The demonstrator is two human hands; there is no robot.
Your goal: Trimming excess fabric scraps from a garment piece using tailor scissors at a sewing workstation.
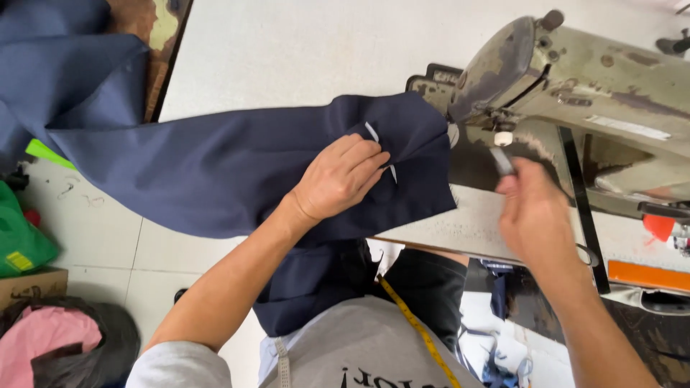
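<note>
Machine label (627,127): a pale, narrow strip lying along the sewing machine's arm, worn.
Cardboard box (29,286): brown, sitting on the floor at lower left, its corner showing.
Yellow tag (19,261): small rectangle lying on the green bag.

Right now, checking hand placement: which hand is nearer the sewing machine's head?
Right. The right hand is just below the machine head, holding a small tool; the left hand rests on the navy fabric.

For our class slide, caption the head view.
Left hand pins navy fabric beside a sewing machine; right hand pinches a small tool.
</note>
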